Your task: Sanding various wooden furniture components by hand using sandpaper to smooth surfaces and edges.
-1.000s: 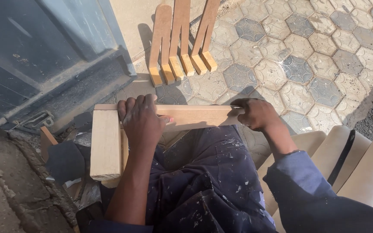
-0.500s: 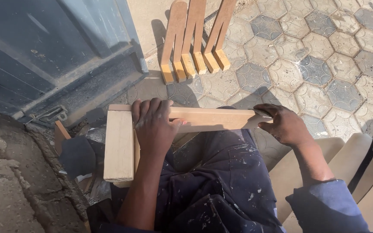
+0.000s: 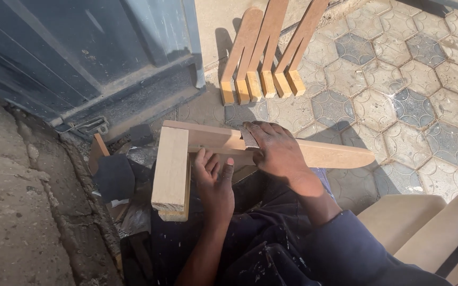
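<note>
Head view: person seated, L-shaped wood piece lying across the lap, short arm at left, long rounded arm running right. Right hand pressed flat on the long arm, fingers together over a small grey sandpaper near the corner joint. Left hand under the long arm's near edge, fingers curled against it to steady it. Looks like the sanding step, at the joint. Next move calls for firm strokes along the grain with the left hand bracing. 5 similar pieces lean on the wall beyond, on paving.
</note>
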